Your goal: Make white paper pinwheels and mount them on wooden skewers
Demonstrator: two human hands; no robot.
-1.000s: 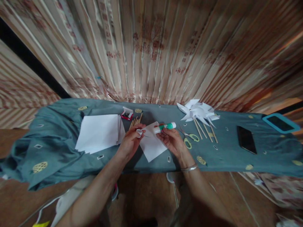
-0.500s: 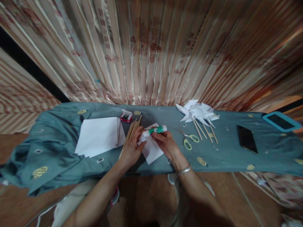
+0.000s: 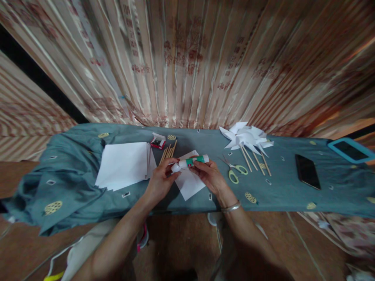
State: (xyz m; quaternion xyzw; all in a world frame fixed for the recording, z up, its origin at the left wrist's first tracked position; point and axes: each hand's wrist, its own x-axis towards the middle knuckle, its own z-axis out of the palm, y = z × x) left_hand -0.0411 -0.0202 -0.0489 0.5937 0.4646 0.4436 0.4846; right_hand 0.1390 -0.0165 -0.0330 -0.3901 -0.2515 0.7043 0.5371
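Observation:
A green and white glue stick (image 3: 191,161) lies crosswise between my hands, above a folded piece of white paper (image 3: 189,183). My right hand (image 3: 209,175) grips its green body from below, thumb along the near side. At the white left end, my left hand (image 3: 161,176) has thumb and index finger closed about the cap (image 3: 175,167); whether the cap is loose from the tube I cannot tell. Several thin wooden sticks (image 3: 169,151) lie just beyond my left hand, partly hidden by it. Scissors with green handles (image 3: 233,176) rest to the right of my right hand.
A stack of white paper (image 3: 123,164) lies at left, near a small open red box (image 3: 158,141). White paper pinwheels (image 3: 247,136) on sticks sit at the back right. Farther right are a black phone (image 3: 307,171) and a blue-framed tablet (image 3: 350,150). A green cloth (image 3: 281,195) covers the table.
The cap end of the glue stick shows more between my left fingers, and my left hand sits slightly lower and farther left along it. The view has shifted a little.

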